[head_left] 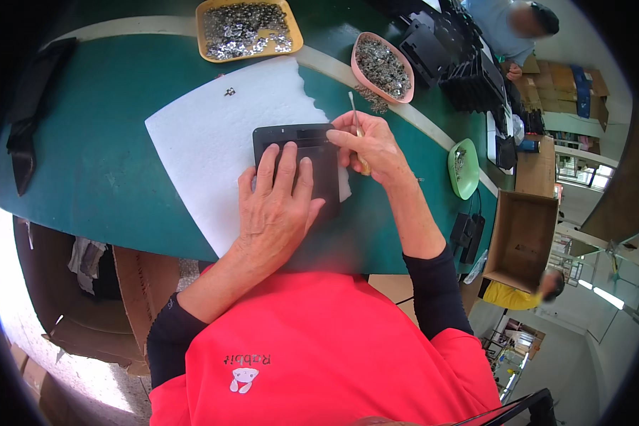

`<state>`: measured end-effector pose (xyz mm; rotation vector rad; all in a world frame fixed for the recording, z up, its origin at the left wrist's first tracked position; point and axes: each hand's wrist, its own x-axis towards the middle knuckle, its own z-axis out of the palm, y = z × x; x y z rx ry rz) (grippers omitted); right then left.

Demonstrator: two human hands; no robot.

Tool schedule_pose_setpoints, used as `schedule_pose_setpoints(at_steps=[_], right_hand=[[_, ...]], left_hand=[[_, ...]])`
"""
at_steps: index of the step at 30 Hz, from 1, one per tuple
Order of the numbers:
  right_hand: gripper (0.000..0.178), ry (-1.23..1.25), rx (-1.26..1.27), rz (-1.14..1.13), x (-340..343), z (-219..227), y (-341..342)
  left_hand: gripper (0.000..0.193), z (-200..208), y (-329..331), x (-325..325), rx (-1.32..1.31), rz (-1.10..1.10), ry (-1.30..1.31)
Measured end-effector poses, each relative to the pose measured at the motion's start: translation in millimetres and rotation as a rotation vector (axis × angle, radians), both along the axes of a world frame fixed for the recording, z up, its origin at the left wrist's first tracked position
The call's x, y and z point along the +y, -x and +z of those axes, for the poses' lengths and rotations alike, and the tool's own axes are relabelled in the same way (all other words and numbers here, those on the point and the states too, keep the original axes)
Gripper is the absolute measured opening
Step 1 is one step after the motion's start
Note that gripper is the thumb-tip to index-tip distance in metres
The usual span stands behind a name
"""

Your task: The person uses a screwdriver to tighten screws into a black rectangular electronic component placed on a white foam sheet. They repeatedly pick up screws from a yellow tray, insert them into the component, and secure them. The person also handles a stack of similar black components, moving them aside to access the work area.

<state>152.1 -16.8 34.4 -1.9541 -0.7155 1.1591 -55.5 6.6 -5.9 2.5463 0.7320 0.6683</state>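
A flat black plastic panel with rounded corners lies on a white foam sheet. My left hand rests flat over it, fingers stretched and slightly apart. At the panel's upper right corner, my right hand is closed, with thumb and index finger together at the edge. Held in that same hand is a thin tool with a pale narrow tip pointing up and a yellowish handle showing below the fingers. Whether a small part is pinched at the corner cannot be made out. A few tiny metal pieces lie on the foam.
On the green table are a yellow tray, a pink bowl and a green bowl, all with small metal parts. Black panels are stacked at far right. Cardboard boxes flank the table. Other people are beyond.
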Motion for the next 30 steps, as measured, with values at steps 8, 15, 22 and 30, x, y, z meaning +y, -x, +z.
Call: schedule_pose_setpoints(at_steps=[8, 15, 22, 30], right_hand=[[0.021, -0.131, -0.037, 0.027, 1.0, -1.7, 6.7], [0.023, -0.218, -0.145, 0.137, 16.6, -13.3, 12.5], [0.028, -0.209, -0.104, 0.178, 9.4, -10.4, 10.4], [0.030, -0.065, 0.020, 0.127, 12.3, 4.0, 8.9]], left_hand=[[0.061, 2.4, 0.6, -0.3, 0.012, 0.036, -0.029], [0.061, 5.1, -0.1, -1.0, 0.041, 0.142, -0.104], [0.057, 16.7, -12.2, 18.0, 0.027, 0.038, -0.192], [0.060, 7.0, -13.4, 26.0, 0.022, -0.037, -0.098]])
